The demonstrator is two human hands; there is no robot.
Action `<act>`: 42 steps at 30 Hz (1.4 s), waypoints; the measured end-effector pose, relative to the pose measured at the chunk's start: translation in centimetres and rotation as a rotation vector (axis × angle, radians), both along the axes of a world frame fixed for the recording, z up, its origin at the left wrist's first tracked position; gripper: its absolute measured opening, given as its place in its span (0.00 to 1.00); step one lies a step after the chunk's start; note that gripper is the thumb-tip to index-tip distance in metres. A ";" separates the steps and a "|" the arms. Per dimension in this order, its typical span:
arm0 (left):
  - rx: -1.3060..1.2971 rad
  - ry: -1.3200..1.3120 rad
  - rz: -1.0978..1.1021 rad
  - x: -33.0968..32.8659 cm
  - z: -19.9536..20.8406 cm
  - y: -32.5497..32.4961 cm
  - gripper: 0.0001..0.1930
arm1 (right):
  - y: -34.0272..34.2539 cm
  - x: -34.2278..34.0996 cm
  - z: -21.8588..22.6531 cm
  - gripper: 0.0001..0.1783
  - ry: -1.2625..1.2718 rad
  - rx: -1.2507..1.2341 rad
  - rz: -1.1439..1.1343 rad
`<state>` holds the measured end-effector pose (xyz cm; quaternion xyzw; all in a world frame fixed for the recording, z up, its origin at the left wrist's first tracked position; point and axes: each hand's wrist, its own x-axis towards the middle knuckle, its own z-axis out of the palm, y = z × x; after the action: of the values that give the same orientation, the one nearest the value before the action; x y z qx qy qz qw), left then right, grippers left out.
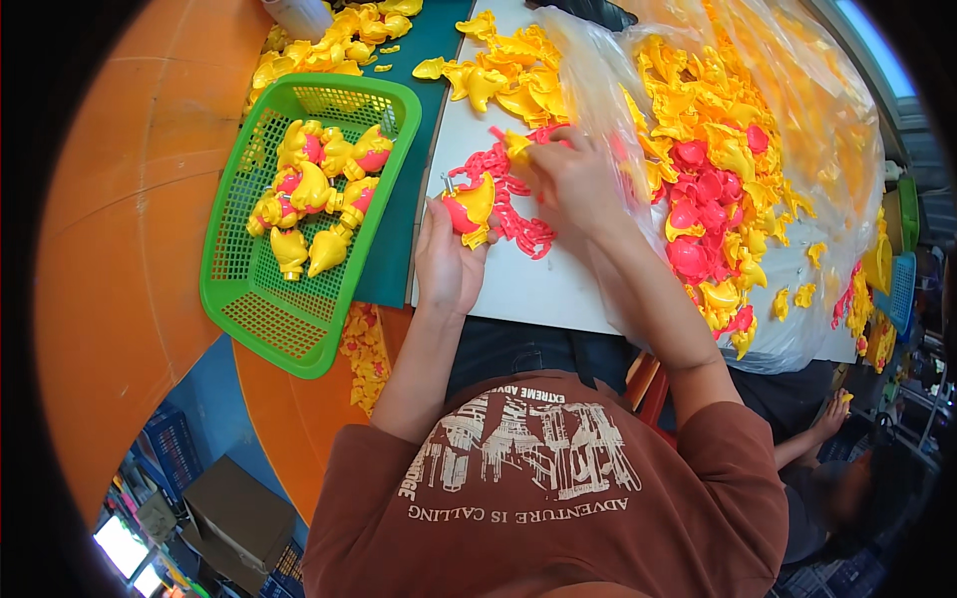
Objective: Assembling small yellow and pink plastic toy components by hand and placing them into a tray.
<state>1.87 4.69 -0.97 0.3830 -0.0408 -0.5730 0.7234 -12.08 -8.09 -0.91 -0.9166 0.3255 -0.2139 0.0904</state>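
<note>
My left hand [449, 267] is closed round a yellow-and-red plastic toy part [478, 203], held up over the white tabletop [583, 289]. A small metal pin [448, 183] sticks up at its left side. To the right, my right hand [576, 177] pinches a small yellow plastic piece [517, 148] a little above and apart from that part. Beneath and between my hands lie small red plastic pieces [526, 235], several of them shaped like links. My right fingertips partly cover the yellow piece.
A green mesh basket [344, 329] with several yellow-and-red assembled parts stands at the left. Yellow shells [518, 75] lie at the table's far side. A clear plastic bag [610, 110] spreads under a big yellow heap with red cups [703, 214]. Another person's hand [835, 411] shows at lower right.
</note>
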 end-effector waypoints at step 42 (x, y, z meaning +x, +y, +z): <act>-0.255 -0.136 -0.068 -3.7 5.1 0.3 0.20 | 6.6 -1.4 6.7 0.26 -0.523 0.089 0.192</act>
<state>-1.86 4.94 4.11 0.3241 -0.1751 -0.5600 0.7421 -13.43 -1.44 5.79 -0.8519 0.2120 -0.4193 0.2315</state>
